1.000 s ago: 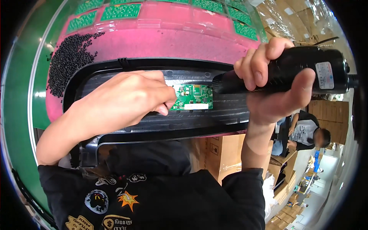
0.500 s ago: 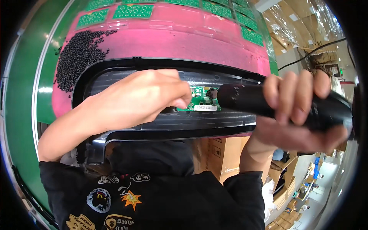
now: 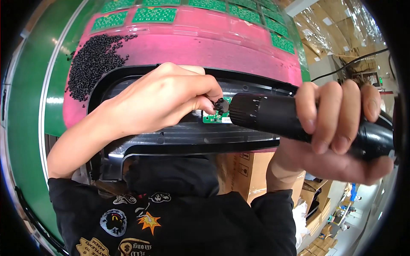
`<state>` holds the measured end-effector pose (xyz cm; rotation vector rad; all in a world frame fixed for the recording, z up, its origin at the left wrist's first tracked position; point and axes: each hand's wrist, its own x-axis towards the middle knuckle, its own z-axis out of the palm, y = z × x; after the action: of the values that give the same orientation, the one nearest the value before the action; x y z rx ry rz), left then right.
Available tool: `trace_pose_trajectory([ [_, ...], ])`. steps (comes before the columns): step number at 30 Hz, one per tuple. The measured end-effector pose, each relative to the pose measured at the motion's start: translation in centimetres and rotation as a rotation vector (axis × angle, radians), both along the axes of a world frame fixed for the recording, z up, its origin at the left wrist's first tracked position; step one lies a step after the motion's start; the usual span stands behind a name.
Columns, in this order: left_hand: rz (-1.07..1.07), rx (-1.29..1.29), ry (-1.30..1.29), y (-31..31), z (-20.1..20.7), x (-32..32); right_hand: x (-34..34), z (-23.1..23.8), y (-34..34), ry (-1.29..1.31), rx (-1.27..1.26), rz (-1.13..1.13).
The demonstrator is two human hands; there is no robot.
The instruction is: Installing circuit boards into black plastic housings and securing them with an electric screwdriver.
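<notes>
My right hand (image 3: 337,123) is wrapped round a black electric screwdriver (image 3: 265,111), which points left over the work. At its tip sits a clump of small black screws (image 3: 221,105). The thumb and forefinger of my left hand (image 3: 171,96) are pinched together at that clump. Behind the tip, a green circuit board (image 3: 212,120) with a white label lies inside a long black plastic housing (image 3: 179,138). The screwdriver and my left hand cover part of the board.
A heap of small black screws (image 3: 94,62) lies on the pink mat (image 3: 171,47), beyond the housing's left end. Clear trays with green circuit boards (image 3: 154,15) line the far side. Cardboard boxes (image 3: 243,170) stand below the near edge.
The screwdriver tip has moved left across the board, nearer my left fingers. My left hand has shifted slightly right, and the screw clump now shows between fingertips and tip.
</notes>
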<state>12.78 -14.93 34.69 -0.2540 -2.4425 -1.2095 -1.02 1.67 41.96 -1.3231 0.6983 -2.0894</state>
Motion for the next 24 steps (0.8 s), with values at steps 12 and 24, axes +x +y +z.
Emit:
trace_pose_trajectory([
  [12,0.293,-0.24,-0.063,0.0,0.2,0.5,0.0,-3.3,-3.8,-0.015,0.274,-0.126],
  [24,0.306,-0.215,-0.144,0.0,0.0,0.9,-0.2,-3.2,-6.0,0.393,0.409,-0.08],
])
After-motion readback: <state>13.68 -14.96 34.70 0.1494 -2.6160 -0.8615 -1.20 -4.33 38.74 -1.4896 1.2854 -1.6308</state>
